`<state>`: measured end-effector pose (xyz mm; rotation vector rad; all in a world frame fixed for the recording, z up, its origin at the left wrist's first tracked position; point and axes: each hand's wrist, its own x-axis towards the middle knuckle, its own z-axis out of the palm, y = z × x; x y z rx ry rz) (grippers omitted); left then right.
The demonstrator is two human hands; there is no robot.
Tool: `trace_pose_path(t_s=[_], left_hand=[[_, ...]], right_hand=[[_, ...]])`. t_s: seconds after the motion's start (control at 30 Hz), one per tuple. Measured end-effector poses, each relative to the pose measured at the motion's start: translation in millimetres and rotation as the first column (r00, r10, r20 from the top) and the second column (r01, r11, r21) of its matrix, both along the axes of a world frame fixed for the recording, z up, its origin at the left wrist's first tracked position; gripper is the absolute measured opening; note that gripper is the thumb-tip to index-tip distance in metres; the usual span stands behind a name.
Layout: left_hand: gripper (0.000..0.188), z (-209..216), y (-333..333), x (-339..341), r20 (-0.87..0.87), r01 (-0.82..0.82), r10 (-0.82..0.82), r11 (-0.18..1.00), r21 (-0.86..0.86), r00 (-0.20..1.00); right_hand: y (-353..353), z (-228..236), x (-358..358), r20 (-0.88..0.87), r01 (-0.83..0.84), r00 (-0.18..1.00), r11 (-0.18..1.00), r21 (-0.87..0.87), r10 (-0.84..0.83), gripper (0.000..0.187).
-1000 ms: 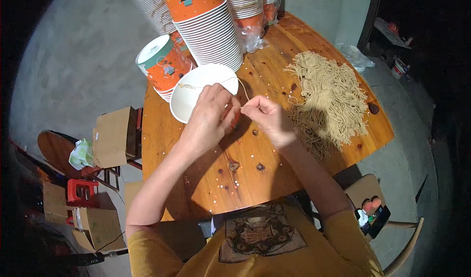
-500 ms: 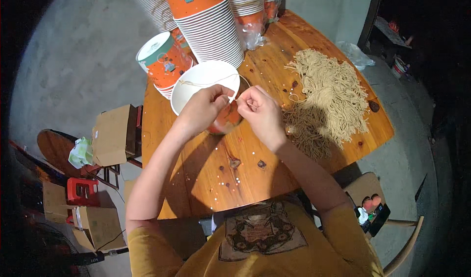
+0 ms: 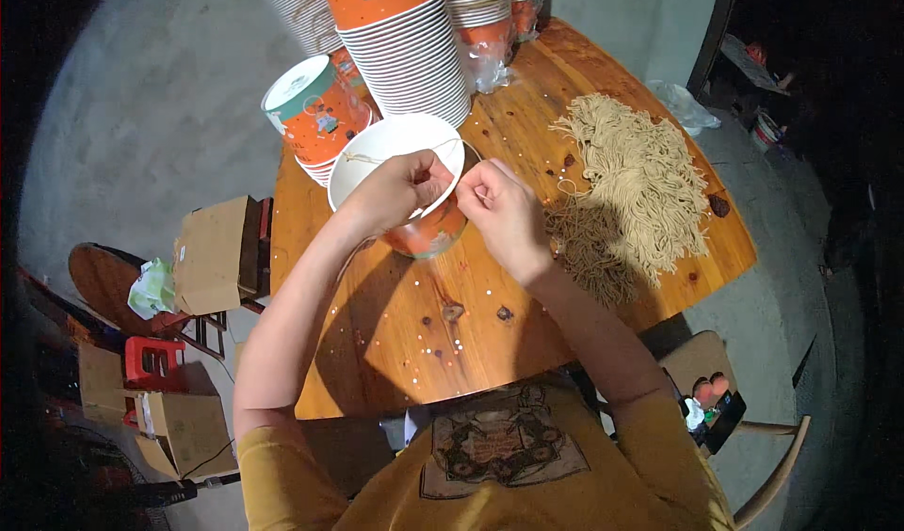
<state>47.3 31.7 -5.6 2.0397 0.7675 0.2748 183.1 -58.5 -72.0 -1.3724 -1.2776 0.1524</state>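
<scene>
In front of me stands an orange paper bucket (image 3: 426, 239) with a white inside, its mouth tilted up toward the far left. A thin beige cord (image 3: 358, 158) runs across its mouth, with one loop end lying over the white inside. My left hand (image 3: 400, 192) is at the near right part of the rim, its thumb and fingers pinched together; what lies between them is hidden. Just right of the rim, my right hand (image 3: 504, 213) is closed with its fingertips on the cord, which arcs over the rim to it. The two hands are slightly apart.
Tall stacks of nested paper buckets (image 3: 405, 56) stand behind, with an upturned orange bucket (image 3: 315, 107) at the left. A heap of beige cords (image 3: 640, 178) covers the table's right side. Small white bits dot the wooden table (image 3: 471, 352). Cardboard boxes (image 3: 215, 256) stand left.
My left fingers have drawn slightly away from the right fingertips, back over the rim. The bucket has shifted a little, and more of its orange side shows below my hands.
</scene>
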Motion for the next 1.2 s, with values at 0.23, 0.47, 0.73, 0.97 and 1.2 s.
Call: trace_pose_path(t_s=[0.23,0.47,0.73,0.97,1.2], left_hand=[[0.012,-1,-2,2,-0.016,-0.005,0.007,0.989,0.145,1.000],[0.011,18,-4,-1,0.258,-0.167,0.284,0.903,-0.395,0.924],[0.015,16,-11,8,0.266,-0.050,0.236,0.828,-0.559,0.934],[0.018,5,-14,8,0.250,0.009,0.097,0.920,-0.391,0.963],[0.016,7,-16,14,0.224,0.023,0.061,0.935,-0.353,0.973]], right_hand=[[-2,7,12,0.084,-0.058,0.995,0.998,-0.017,0.059,0.013],[-13,13,36,0.193,-0.279,0.937,0.957,-0.084,0.290,0.013],[-12,22,39,0.054,-0.390,0.917,0.915,-0.101,0.396,0.011],[-19,51,46,-0.354,-0.533,0.838,0.765,-0.361,0.416,0.019],[-25,63,60,-0.322,-0.694,0.718,0.676,-0.248,0.618,0.017]])
